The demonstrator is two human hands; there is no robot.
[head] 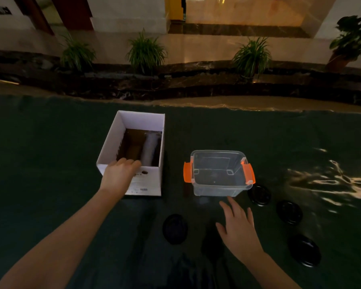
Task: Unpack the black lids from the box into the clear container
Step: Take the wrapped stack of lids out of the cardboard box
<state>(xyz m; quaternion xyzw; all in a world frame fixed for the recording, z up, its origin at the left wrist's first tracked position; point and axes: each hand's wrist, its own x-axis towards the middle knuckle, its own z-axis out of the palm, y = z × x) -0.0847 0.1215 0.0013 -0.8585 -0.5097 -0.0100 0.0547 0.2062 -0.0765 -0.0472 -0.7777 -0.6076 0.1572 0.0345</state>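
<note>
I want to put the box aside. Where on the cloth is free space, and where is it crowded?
Free: the cloth left of the white box, and the far strip behind the clear container. Crowded: in front and right of the container, where black lids lie around the right hand.

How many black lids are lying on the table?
4 clearly: one black lid right of the clear container, two more farther right, one near the front. A dark shape beside the right hand may be a fifth.
</note>
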